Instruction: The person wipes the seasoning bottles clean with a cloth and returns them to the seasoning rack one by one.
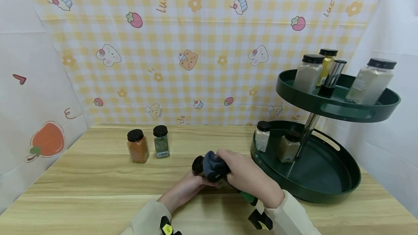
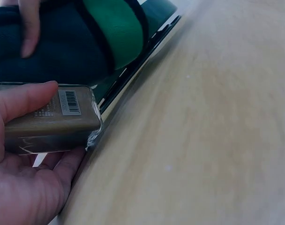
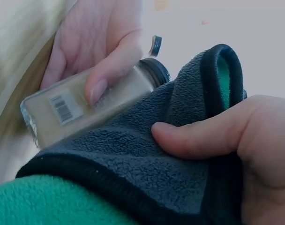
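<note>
My left hand (image 2: 25,187) grips a clear square spice jar (image 3: 63,112) of brownish powder, with a black lid and a barcode label. The jar is tilted on its side, thumb across one face. My right hand (image 3: 269,150) holds a cloth (image 3: 133,136), dark grey on one side and green on the other, with black edging. Its thumb presses on the grey side, and the cloth lies against the jar in the right wrist view. In the head view both hands are together above the table, just left of the rack, and the cloth hides most of the jar.
A two-tier dark green rack (image 1: 326,169) stands at the right with several jars on its tiers. Towards the back left of the wooden table (image 1: 98,184) stand an orange spice jar (image 1: 138,151) and a green herb jar (image 1: 161,143). A patterned curtain (image 1: 209,39) hangs behind.
</note>
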`<state>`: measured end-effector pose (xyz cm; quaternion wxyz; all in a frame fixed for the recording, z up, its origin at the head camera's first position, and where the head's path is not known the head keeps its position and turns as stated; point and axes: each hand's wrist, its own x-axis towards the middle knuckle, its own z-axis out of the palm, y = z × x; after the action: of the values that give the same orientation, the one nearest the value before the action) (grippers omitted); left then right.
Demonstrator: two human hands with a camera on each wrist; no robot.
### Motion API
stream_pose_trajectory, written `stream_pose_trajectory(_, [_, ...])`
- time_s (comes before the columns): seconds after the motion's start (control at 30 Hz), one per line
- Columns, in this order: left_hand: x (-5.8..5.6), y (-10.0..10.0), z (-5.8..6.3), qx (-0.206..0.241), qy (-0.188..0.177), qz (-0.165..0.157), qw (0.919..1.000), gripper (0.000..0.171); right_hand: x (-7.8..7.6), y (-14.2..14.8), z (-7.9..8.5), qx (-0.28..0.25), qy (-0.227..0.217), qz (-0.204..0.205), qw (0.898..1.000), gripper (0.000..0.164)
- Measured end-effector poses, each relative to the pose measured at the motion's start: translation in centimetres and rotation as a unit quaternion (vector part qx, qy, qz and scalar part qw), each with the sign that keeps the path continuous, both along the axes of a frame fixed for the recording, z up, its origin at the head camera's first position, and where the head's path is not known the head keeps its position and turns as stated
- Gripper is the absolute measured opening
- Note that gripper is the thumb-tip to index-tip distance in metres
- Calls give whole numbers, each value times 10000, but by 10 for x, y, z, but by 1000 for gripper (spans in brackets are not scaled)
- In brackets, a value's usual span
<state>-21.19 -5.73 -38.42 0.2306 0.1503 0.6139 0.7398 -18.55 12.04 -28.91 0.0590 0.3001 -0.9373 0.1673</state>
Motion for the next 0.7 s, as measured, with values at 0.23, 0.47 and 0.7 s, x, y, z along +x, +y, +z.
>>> stream_pose_trajectory(0.23, [1,0,2,-34,96,-15,9999,59,-2,1,1,55,-316,-261,9991,33])
stream_pose_trajectory(0.47, [1,2,2,-4,106,-8,9999,41,-7,8,-6,486,-779,-781,9927,28])
stream_pose_trajectory(0.7, [0,1,0,26,96,5,10000,47,-5,4,-5,351,-626,-663,9952,32])
